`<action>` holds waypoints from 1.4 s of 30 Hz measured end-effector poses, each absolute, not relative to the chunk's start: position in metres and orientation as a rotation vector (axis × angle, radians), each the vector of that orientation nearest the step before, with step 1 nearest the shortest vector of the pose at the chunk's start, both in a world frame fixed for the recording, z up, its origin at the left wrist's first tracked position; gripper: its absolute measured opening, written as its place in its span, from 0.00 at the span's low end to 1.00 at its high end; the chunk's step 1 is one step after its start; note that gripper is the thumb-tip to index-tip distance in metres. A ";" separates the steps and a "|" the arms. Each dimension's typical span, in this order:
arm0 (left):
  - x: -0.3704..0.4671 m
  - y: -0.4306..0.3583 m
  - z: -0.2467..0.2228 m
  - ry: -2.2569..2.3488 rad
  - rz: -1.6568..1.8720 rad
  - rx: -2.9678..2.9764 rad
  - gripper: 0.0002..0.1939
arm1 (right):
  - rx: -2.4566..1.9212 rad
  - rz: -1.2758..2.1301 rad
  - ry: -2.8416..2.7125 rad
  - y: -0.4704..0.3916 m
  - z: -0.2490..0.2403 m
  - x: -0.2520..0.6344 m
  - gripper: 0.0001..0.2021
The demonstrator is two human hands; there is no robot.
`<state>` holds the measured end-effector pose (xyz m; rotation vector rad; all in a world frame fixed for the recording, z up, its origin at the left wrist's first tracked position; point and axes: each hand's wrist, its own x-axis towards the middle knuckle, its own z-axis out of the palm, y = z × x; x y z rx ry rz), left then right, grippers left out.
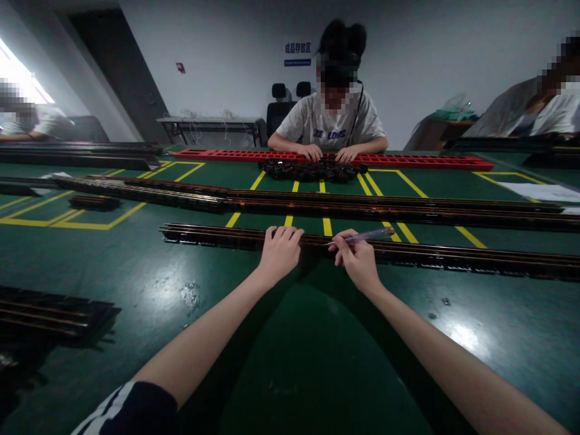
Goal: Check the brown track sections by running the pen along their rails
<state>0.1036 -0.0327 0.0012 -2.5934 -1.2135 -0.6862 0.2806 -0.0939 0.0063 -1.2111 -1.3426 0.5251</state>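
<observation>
A long black rail (435, 255) with thin copper-coloured lines along it lies crosswise on the green table in front of me. My left hand (280, 251) grips it near its left part, fingers curled over the far edge. In my right hand (357, 258) is a slim screwdriver (369, 235) with a clear handle, held almost level, its shaft pointing left. The tip meets the rail or hovers just over it between my hands; which of these, I cannot tell.
More black rails (399, 205) lie beyond mine, and another stack (45, 314) is at near left. Across the table a person (333, 121) handles a heap of black parts (312, 170) beside a red slotted frame (430, 162). Yellow tape lines (86, 226) mark the green table (217, 314).
</observation>
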 end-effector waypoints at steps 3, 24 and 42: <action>0.103 -0.034 0.002 -1.213 -0.680 -2.592 0.20 | -1.213 0.518 -1.345 -0.094 0.007 0.280 0.18; 0.103 -0.032 0.001 -1.241 -0.678 -2.592 0.24 | -1.252 0.455 -1.319 -0.096 0.007 0.280 0.18; 0.101 -0.033 0.007 -1.276 -0.745 -2.652 0.22 | -1.277 0.400 -1.272 -0.096 0.006 0.281 0.18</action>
